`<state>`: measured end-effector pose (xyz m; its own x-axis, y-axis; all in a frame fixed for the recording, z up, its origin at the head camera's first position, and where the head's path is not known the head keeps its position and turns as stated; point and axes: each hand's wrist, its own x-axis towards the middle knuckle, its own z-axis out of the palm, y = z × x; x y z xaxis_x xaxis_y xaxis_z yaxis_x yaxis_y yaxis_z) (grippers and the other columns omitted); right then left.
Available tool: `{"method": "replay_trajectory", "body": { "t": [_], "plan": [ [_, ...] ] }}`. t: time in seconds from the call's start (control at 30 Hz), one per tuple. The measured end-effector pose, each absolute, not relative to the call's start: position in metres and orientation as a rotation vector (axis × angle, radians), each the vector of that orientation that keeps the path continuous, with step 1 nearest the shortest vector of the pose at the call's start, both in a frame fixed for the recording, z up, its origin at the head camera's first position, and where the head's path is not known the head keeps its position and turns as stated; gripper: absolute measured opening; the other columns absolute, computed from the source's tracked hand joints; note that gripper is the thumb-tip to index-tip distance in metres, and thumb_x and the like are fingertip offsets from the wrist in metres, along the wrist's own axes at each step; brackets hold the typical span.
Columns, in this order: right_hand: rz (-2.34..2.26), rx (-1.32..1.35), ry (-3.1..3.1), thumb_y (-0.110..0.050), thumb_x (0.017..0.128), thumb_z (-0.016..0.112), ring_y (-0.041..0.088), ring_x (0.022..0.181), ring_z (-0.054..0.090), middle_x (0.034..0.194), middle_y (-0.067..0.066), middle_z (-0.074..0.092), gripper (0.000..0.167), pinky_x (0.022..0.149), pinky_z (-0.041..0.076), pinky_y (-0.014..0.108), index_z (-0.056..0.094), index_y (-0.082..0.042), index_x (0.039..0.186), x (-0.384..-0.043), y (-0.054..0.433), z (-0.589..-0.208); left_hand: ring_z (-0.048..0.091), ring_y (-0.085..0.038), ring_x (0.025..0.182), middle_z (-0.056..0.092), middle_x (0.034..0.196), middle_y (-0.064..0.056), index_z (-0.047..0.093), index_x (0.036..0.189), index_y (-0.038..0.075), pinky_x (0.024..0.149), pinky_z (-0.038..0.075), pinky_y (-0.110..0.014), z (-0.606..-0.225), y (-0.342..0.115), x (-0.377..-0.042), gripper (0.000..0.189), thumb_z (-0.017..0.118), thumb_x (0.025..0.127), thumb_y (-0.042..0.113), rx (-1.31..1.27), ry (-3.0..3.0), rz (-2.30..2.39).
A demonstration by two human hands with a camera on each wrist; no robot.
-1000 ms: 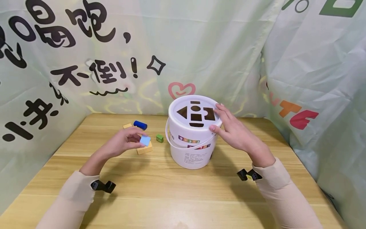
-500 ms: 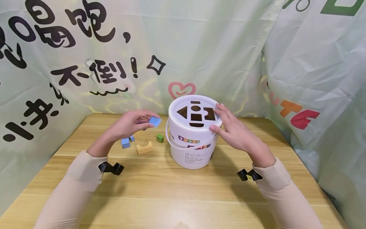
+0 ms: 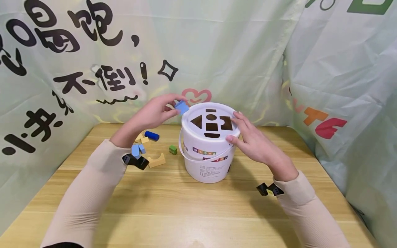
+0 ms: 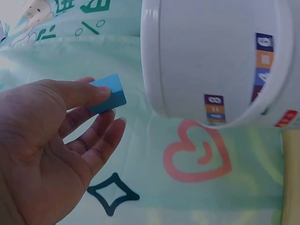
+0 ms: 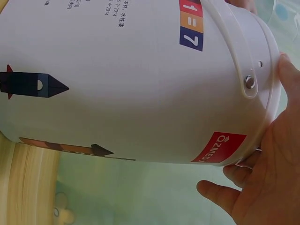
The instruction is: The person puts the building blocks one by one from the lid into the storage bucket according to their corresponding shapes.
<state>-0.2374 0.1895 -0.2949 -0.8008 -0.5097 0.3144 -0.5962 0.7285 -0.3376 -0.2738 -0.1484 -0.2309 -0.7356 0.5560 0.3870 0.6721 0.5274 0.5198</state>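
My left hand (image 3: 162,109) pinches a light-blue block (image 3: 182,107) between thumb and fingers, at the left rim of a white lidded bucket (image 3: 204,168). In the left wrist view the thumb lies across the flat face of the block (image 4: 112,93), beside the bucket wall. Dark shaped holes, among them a triangle, a circle and a square, pierce the bucket lid (image 3: 198,132). My right hand (image 3: 255,143) rests against the lid's right edge, thumb and fingers spread along it. The right wrist view shows the thumb on the rim and one finger (image 5: 215,194) standing off the wall.
Left of the bucket lie a green block (image 3: 173,150), a yellow arch block (image 3: 157,161) and a dark-blue cylinder (image 3: 152,135). Light-blue blocks (image 3: 135,150) and yellow blocks (image 3: 144,140) sit near my left wrist. A printed curtain (image 3: 248,62) hangs behind the wooden table (image 3: 186,213).
My left hand has carried the light-blue block up and to the right, from above the yellow arch to the bucket's rim. The right hand and the bucket have stayed in place.
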Motion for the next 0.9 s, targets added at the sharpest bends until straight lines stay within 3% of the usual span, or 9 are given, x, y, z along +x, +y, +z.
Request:
{"method": "replay_trajectory", "body": {
  "t": [0.33,0.5,0.67,0.77,0.9],
  "plan": [
    [0.645,0.884,-2.723,-0.052,0.099,0.048,0.028,0.148,0.007,0.161,0.007,0.015,0.073,0.114,0.022,0.052,0.03,-0.003,0.15,-0.237,0.189,-0.294,0.061,-0.021,0.105,0.063,0.121,-0.007,0.061,0.128,0.01,0.091,0.049,-0.034,-0.208,-0.116,-0.299,0.031,0.06,0.098,0.011,-1.04,-2.673,-0.911],
    [0.64,0.882,-2.735,-0.053,0.099,0.047,0.026,0.149,0.005,0.161,0.007,0.014,0.074,0.114,0.022,0.053,0.029,-0.003,0.151,-0.236,0.189,-0.295,0.061,-0.019,0.105,0.064,0.115,-0.007,0.06,0.127,0.009,0.082,0.054,-0.031,-0.201,-0.103,-0.311,0.03,0.062,0.097,0.013,-1.008,-2.744,-0.958],
    [0.639,0.88,-2.738,-0.053,0.099,0.046,0.026,0.149,0.005,0.162,0.006,0.013,0.074,0.114,0.022,0.053,0.027,-0.004,0.152,-0.237,0.189,-0.296,0.063,-0.014,0.102,0.063,0.114,-0.001,0.064,0.122,0.015,0.069,0.057,-0.03,-0.201,-0.093,-0.322,0.024,0.062,0.097,0.014,-1.053,-2.772,-0.996],
    [0.641,0.877,-2.746,-0.054,0.099,0.045,0.025,0.149,0.004,0.162,0.006,0.012,0.076,0.115,0.021,0.053,0.023,-0.006,0.154,-0.237,0.189,-0.296,0.063,-0.015,0.102,0.063,0.113,0.0,0.064,0.118,0.017,0.068,0.058,-0.034,-0.2,-0.088,-0.327,0.021,0.062,0.098,0.015,-1.071,-2.796,-1.003],
    [0.643,0.873,-2.756,-0.055,0.099,0.045,0.024,0.149,0.003,0.162,0.006,0.011,0.079,0.115,0.019,0.052,0.016,-0.008,0.156,-0.237,0.189,-0.294,0.062,-0.019,0.106,0.063,0.116,-0.004,0.063,0.12,0.011,0.072,0.057,-0.038,-0.199,-0.079,-0.334,0.023,0.062,0.097,0.013,-1.081,-2.834,-0.942]
  ]
}}
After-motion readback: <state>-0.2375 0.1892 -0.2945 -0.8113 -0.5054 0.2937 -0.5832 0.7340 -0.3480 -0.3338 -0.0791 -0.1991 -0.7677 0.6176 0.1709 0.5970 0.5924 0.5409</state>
